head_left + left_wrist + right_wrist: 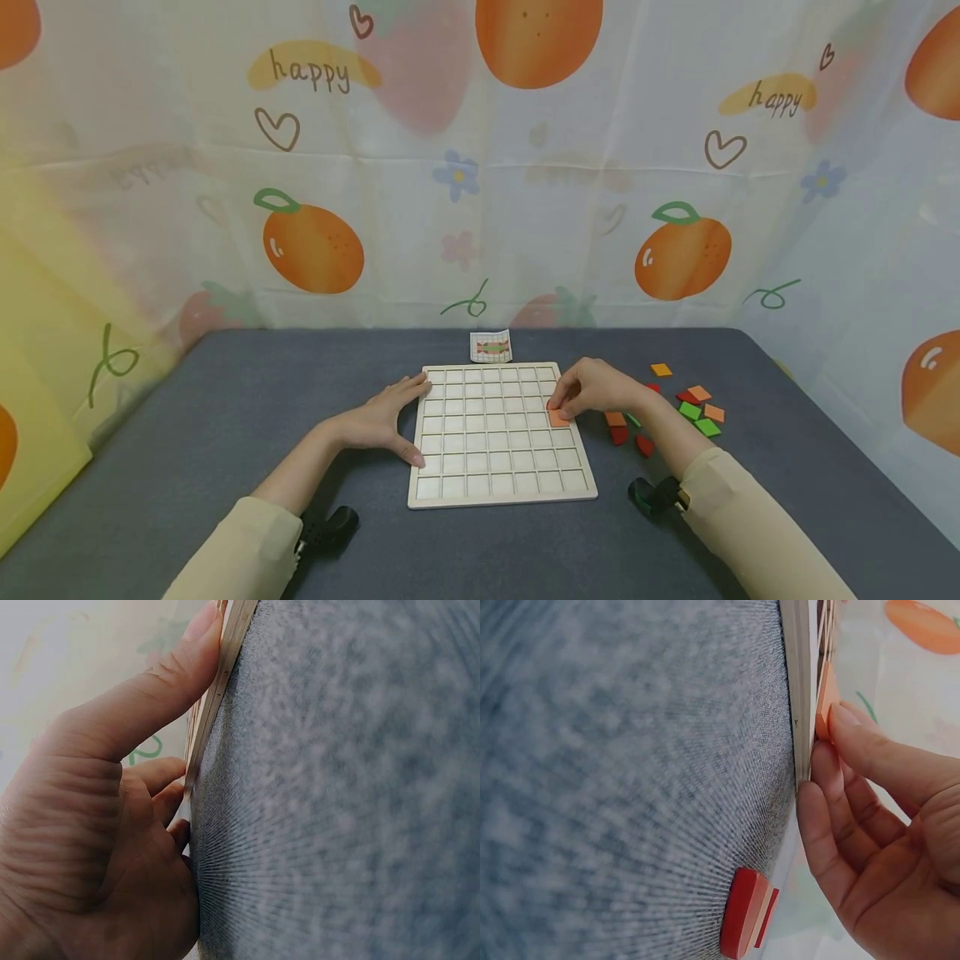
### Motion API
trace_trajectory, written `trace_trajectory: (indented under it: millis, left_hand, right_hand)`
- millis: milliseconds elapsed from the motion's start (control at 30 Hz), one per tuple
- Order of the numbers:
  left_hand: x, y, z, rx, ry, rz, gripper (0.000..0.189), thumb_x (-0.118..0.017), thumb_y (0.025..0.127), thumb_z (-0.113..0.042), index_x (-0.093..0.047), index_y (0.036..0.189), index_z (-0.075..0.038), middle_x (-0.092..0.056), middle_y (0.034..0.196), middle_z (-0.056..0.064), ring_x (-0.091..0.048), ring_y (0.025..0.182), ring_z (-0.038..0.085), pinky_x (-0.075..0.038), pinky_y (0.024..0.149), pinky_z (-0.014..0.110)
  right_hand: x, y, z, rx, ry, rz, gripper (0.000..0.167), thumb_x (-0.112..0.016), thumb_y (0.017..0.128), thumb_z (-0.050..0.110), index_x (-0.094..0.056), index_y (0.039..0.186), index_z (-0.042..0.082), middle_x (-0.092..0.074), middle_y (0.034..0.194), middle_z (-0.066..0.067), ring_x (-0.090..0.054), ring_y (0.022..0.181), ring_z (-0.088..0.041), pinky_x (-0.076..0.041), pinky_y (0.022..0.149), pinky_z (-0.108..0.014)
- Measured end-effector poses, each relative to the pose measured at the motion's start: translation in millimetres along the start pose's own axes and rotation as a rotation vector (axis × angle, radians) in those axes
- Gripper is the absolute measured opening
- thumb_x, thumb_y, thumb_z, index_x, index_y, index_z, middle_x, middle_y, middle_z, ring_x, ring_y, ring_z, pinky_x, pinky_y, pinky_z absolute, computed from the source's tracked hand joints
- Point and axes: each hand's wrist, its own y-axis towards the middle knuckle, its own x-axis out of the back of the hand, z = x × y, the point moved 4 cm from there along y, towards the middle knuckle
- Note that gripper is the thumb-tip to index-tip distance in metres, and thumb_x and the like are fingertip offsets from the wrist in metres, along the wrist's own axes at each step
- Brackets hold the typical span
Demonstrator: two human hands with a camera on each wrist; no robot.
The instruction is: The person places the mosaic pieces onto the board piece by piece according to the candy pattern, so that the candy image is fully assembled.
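A pale wooden grid board (501, 503) with square cells lies flat on the dark grey table. At its right edge, my right hand (596, 388) pinches an orange square tile (558, 418) over a cell of the right-hand column. The right wrist view shows the thumb on that tile (826, 705), with fingers against the board's side. My left hand (382, 418) rests along the board's left edge, thumb and fingers spread and touching its rim. In the left wrist view the thumb of the left hand (112, 795) lies on the board's edge (225, 671).
Several red, orange and green tiles (690, 410) lie scattered right of the board, partly behind the right forearm. A yellow-orange tile (661, 369) sits farther back. Behind the board is a small printed picture card (491, 347). A fruit-patterned curtain (525, 183) hangs behind the table (300, 367).
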Motion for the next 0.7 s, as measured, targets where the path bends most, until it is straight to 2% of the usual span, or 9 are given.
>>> trace_trajectory:
  millis: [700]
  left_hand:
    - [0.0, 0.6, 0.9, -0.002, 0.005, 0.001, 0.122, -0.086, 0.067, -0.055, -0.021, 0.158, -0.004, -0.008, 0.168, 0.016, -0.003, 0.154, 0.047, -0.009, 0.116, 0.075]
  right_hand:
    - [-2.7, 2.7, 0.6, 0.028, -0.065, -0.010, 0.010, -0.077, 0.083, 0.006, -0.078, 0.092, 0.012, -0.076, 0.086, -0.004, -0.067, 0.073, -0.010, -0.054, 0.066, -0.028]
